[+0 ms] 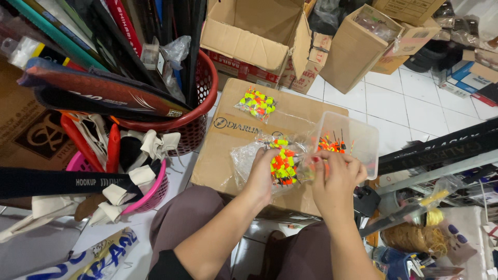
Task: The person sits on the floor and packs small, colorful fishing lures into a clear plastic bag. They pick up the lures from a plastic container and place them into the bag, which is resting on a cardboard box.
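Cardboard box top [236,155], both hands on float bag [282,166], clear tub [358,140] beside.

A fishing-tackle stockroom: rods in a red basket [199,111], shipping cartons [358,49], bagged floats [256,102] on tiled floor.

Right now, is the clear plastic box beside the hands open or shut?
Open. The clear plastic box shows no lid on top, and a few orange floats lie inside, near the right hand.

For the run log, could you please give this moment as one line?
left hand: holds clear bag of orange-yellow fishing floats | right hand: pinches bag's edge | under them: cardboard box | beside: clear plastic tub
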